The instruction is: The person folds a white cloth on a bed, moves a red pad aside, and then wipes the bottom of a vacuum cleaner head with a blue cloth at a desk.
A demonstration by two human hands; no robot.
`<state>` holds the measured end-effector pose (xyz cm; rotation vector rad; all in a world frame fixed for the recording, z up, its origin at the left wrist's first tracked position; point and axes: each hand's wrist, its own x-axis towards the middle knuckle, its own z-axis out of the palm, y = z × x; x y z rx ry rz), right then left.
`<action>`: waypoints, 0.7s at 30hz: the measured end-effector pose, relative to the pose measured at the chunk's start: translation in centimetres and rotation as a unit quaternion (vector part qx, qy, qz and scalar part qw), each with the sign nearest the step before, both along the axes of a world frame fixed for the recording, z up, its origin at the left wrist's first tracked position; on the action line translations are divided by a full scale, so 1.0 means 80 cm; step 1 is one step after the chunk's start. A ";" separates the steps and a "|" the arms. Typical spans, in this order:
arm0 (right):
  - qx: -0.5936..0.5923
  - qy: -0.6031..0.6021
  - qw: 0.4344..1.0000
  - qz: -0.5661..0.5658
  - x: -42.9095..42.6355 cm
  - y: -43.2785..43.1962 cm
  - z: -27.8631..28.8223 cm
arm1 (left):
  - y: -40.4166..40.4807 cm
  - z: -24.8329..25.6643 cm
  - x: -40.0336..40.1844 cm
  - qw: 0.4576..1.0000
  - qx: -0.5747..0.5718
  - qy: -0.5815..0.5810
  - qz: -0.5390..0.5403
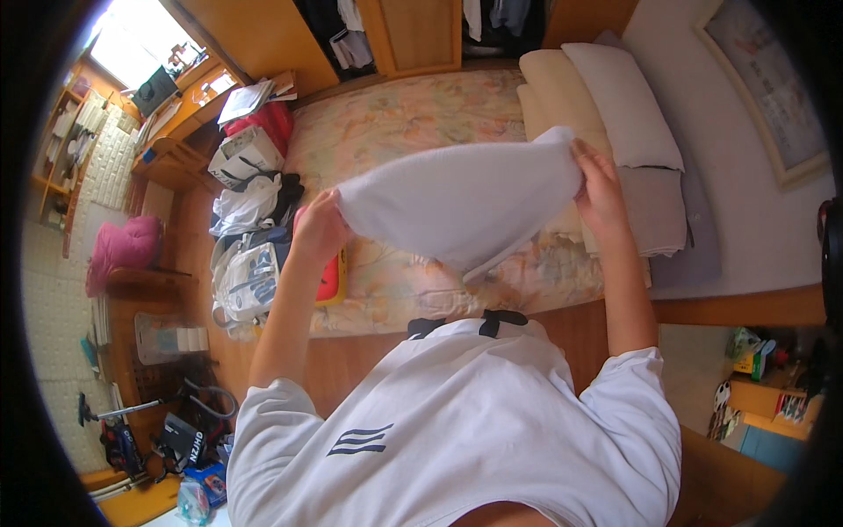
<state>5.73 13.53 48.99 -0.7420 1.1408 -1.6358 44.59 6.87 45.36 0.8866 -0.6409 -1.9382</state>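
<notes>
A white cloth (454, 197), perhaps a garment, is stretched out in the air before me, its lower edge sagging. My left hand (323, 224) pinches its left end, and my right hand (596, 184) grips the opposite end. Below the cloth lies a bed with a floral sheet (395, 118). Just past my left hand, a red and yellow object (332, 280) rests on the bed's edge, partly hidden by the hand and forearm. Beyond my right hand stand folded beige bedding (566, 112) and a white pillow (625, 112).
Along the bed's left side sit a white backpack (247, 280), piled clothes (247, 204) and a paper bag (247, 158). A wardrobe (421, 36) stands at the far end. A chair with a pink cushion (128, 247) and a vacuum cleaner (122, 441) are at left. A framed picture (767, 85) hangs at right.
</notes>
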 end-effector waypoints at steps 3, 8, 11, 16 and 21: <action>0.033 -0.002 0.996 0.084 0.000 -0.007 -0.016 | -0.016 -0.049 0.045 0.998 -0.057 -0.041 -0.002; 0.026 -0.164 0.981 0.103 0.019 -0.009 -0.019 | -0.003 -0.039 0.042 0.994 -0.029 -0.090 -0.046; 0.071 0.115 0.986 0.094 0.012 -0.017 -0.089 | 0.013 -0.056 0.012 0.973 0.025 -0.219 -0.072; -0.054 -0.188 0.975 0.101 0.030 -0.031 -0.007 | -0.008 0.018 0.009 0.996 0.025 -0.014 0.079; -0.019 0.323 0.931 0.168 0.033 -0.058 -0.066 | -0.022 -0.008 0.007 0.965 -0.080 -0.245 -0.044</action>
